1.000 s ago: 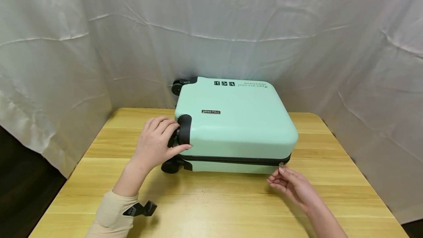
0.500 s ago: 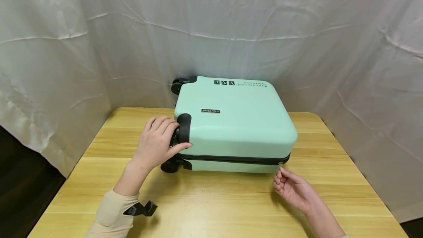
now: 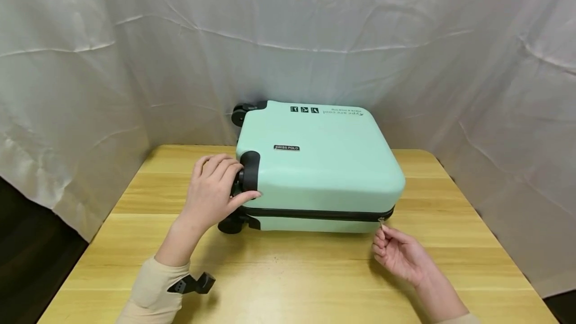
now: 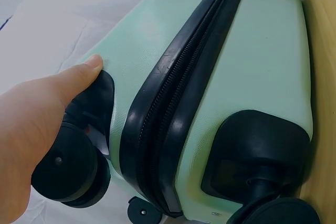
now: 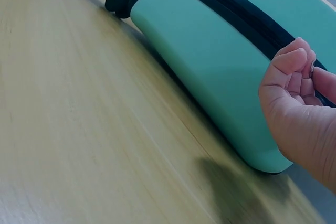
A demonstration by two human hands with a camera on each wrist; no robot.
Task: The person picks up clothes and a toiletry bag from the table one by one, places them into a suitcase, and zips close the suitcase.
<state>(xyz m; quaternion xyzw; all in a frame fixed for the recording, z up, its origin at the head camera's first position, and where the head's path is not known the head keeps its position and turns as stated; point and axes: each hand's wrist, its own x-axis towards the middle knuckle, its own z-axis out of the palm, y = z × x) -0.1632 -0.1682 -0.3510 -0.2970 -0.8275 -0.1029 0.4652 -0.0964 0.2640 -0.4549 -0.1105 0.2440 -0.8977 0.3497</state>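
Note:
A mint-green hard-shell suitcase (image 3: 324,164) lies flat on the wooden table, its wheels toward the left. My left hand (image 3: 211,189) grips its near upper corner, fingers over the black wheel mount and thumb on the front side. In the left wrist view, that thumb lies by the black corner guard above a wheel (image 4: 65,161). The black zipper (image 4: 181,82) shows two rows of teeth standing apart there. At the near right corner my right hand (image 3: 402,256) pinches the small metal zipper pull (image 3: 381,220). Curled fingers mostly cover the pull in the right wrist view.
The wooden table (image 3: 288,284) extends in front of the suitcase and to both sides. Pale fabric curtains (image 3: 297,34) hang behind and along the sides. A black wrist camera (image 3: 193,284) sticks out from the left sleeve.
My right hand shifted slightly right and lower along the near side, still at the zipper pull. The left hand keeps its hold. The suitcase sits slightly higher in the head view, as do the curtains.

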